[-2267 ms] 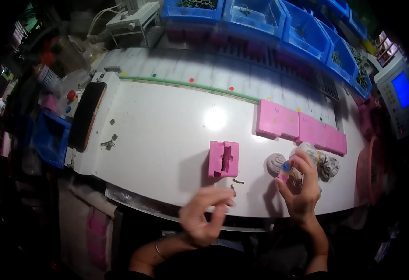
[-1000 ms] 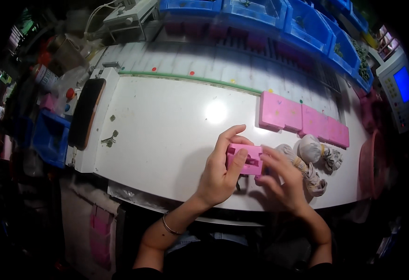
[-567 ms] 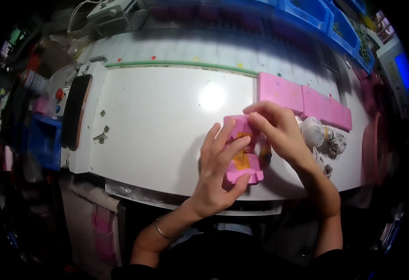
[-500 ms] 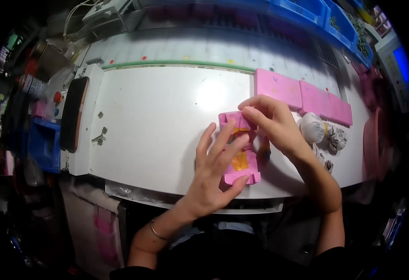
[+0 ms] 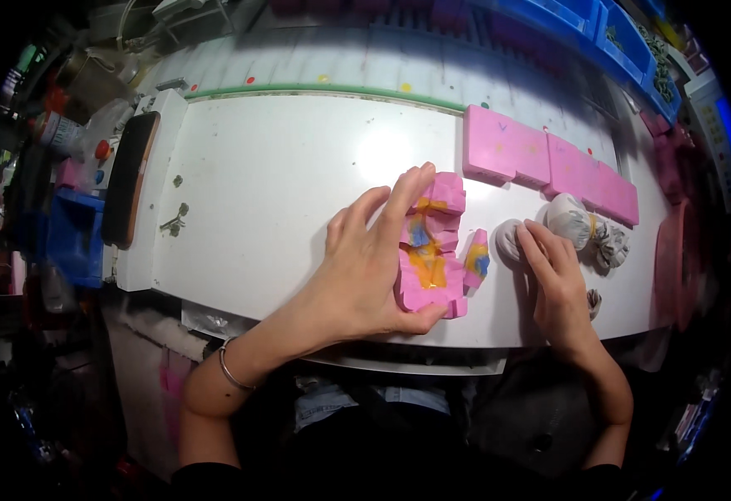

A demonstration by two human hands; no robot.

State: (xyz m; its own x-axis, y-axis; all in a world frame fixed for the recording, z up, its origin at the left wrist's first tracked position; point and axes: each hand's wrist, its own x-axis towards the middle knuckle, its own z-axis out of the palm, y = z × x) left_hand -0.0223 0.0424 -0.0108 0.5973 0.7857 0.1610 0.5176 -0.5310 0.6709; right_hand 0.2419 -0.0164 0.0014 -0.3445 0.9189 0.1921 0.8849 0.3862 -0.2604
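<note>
My left hand (image 5: pixel 357 271) grips a pink block-like mould piece (image 5: pixel 434 297) from its left side, thumb at the near end and fingers along the far part. Its upward face is hollowed and stained yellow and blue. Just right of it a small pink piece (image 5: pixel 476 260) with the same stains lies on the table. Farther right, my right hand (image 5: pixel 556 284) has its fingertips closed on a round whitish cloth pouch (image 5: pixel 509 240) at table level. A larger tied whitish pouch (image 5: pixel 567 219) with a yellow band lies beyond that hand.
Pink blocks (image 5: pixel 503 146) stand in a row at the back right of the white table (image 5: pixel 274 200). At the left edge lies a dark phone (image 5: pixel 130 179), with dried green bits (image 5: pixel 175 220) nearby. Blue bins (image 5: pixel 624 46) hang at the far right; a pink basin (image 5: pixel 674 259) sits right.
My right hand has left the mould piece and moved right and nearer, onto the pouch. The mould piece's stained hollow is now uncovered, and the small pink piece shows fully.
</note>
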